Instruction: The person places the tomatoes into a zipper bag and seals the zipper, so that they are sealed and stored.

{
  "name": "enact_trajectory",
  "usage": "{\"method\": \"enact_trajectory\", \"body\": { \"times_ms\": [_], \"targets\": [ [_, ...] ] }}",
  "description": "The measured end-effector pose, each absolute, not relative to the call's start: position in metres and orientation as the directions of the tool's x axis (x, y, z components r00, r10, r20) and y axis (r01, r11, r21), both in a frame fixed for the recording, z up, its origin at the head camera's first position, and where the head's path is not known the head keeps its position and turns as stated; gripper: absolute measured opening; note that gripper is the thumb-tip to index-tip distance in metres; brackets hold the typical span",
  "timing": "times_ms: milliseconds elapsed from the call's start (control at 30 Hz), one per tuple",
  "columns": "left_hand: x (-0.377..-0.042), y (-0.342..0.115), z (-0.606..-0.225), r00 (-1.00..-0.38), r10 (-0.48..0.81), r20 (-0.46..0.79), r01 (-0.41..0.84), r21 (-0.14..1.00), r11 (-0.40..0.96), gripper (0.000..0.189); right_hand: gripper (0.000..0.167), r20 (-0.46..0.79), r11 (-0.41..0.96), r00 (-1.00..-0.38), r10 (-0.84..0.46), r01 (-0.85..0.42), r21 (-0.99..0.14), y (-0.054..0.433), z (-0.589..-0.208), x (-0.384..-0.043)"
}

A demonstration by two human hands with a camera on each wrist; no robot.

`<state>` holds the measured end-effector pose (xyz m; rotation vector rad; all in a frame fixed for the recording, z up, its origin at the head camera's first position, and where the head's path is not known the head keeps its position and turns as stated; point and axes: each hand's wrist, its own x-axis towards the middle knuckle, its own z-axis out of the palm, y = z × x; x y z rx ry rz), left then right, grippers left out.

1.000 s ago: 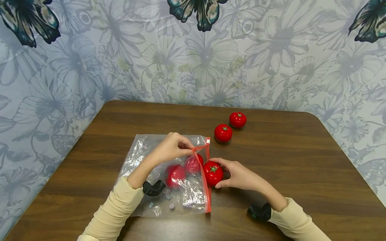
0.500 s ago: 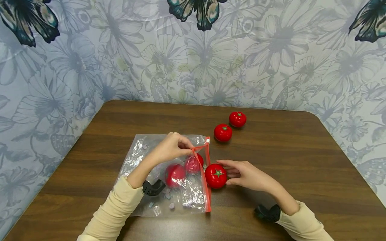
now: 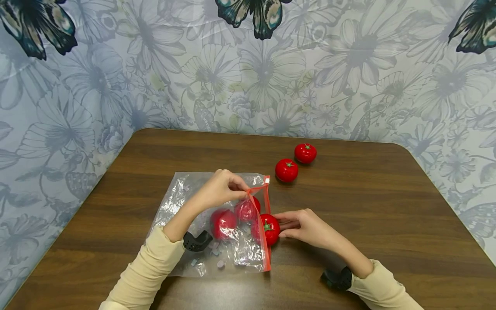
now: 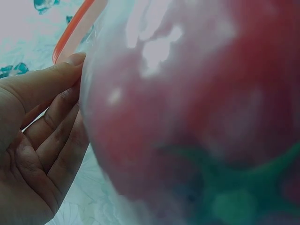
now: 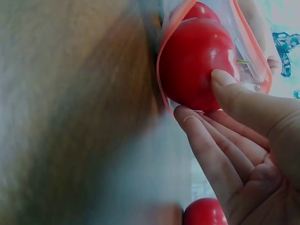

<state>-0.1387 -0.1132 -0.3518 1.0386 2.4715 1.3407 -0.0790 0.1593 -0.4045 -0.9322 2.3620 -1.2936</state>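
partly bagged tomato (image 3: 271, 230), right fingers (image 5: 201, 140) touching

A brown wood-grained table (image 3: 395, 215) is spreading through six o'clock in the head view; behind it, a pale floral backdrop (image 3: 329, 82) is rising toward twelve. A dark butterfly (image 3: 42, 28) is showing at ten, a second butterfly (image 3: 265, 19) at twelve, a third butterfly (image 3: 477, 30) at two.

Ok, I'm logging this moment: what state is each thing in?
Plastic bag: mouth open
Tomato at its mouth: partly inside
Two bagged tomatoes: inside
Two loose tomatoes: on the table, stems up
Left hand: pinching the bag's edge
Right hand: touching the partly inserted tomato
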Motion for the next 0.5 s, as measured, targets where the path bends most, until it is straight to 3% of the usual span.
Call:
{"method": "enact_trajectory", "body": {
  "times_ms": [500],
  "targets": [
    [-0.139,-0.112,-0.353,-0.743,0.631,0.221,0.541,0.753,0.374,0.004,0.043,0.088,0.371,-0.736,-0.671,-0.436,-0.820,0.134,-0.410,-0.076]
  ]
}}
